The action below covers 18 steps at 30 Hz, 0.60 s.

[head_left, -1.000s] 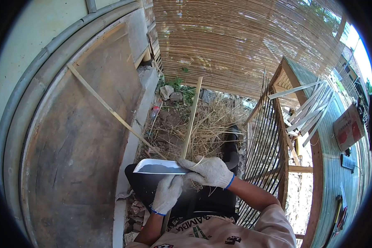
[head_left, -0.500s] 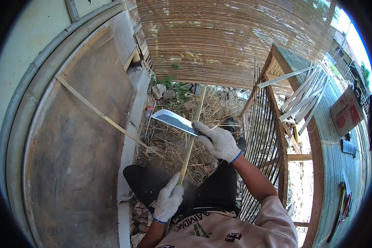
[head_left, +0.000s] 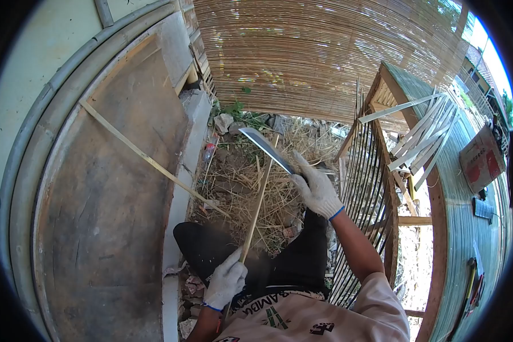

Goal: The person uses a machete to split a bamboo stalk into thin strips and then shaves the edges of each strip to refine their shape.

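My left hand (head_left: 226, 282), in a white knit glove with a blue cuff, is closed round the lower part of a narrow bamboo strip (head_left: 256, 214). The strip slants up and away from me over the straw-covered ground. In my right hand (head_left: 317, 191), gloved the same way, is the handle of a machete (head_left: 263, 145), with some fingers stretched out along it. Its broad blade points up and left and crosses the strip close to its far end. Both hands are above my dark-trousered legs.
Bamboo shavings (head_left: 285, 199) litter the ground ahead. A brown wooden panel (head_left: 108, 211) stands left, with another thin strip (head_left: 137, 151) across it. At right, a slatted bamboo rack (head_left: 363, 199) adjoins a bench (head_left: 456, 256) bearing several pale strips (head_left: 422, 137) and a cardboard box (head_left: 481, 158).
My right hand has moved right and a little down, and the blade now tilts more steeply, crossing nearer the strip's far end. The strip and my left hand have shifted slightly toward me.
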Each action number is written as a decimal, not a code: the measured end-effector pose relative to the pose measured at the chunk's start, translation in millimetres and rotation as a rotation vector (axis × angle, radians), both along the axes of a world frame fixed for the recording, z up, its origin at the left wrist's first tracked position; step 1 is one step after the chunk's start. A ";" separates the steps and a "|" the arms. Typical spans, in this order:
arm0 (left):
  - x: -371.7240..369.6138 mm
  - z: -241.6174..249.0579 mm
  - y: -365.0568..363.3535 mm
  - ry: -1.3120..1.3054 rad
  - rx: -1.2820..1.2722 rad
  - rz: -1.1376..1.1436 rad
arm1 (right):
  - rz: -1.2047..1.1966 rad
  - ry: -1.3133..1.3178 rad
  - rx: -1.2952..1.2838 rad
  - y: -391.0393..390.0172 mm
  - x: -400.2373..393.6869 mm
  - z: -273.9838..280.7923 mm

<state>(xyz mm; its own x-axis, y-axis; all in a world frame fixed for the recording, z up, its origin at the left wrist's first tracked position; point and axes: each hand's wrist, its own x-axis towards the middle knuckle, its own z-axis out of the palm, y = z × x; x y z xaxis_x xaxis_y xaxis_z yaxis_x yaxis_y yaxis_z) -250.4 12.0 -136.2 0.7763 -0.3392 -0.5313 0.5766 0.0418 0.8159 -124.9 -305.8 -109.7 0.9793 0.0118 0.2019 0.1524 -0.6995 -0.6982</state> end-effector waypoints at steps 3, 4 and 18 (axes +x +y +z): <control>22.7 5.8 -12.1 0.063 -0.180 0.045 | 0.256 0.044 -0.038 42.2 -34.1 -6.3; 29.0 7.8 -18.1 0.084 -0.253 0.099 | 0.320 0.021 -0.117 52.7 -42.9 -12.8; 41.2 1.0 -14.5 0.231 -0.663 0.008 | 0.342 -0.034 -0.306 62.7 -36.0 -14.8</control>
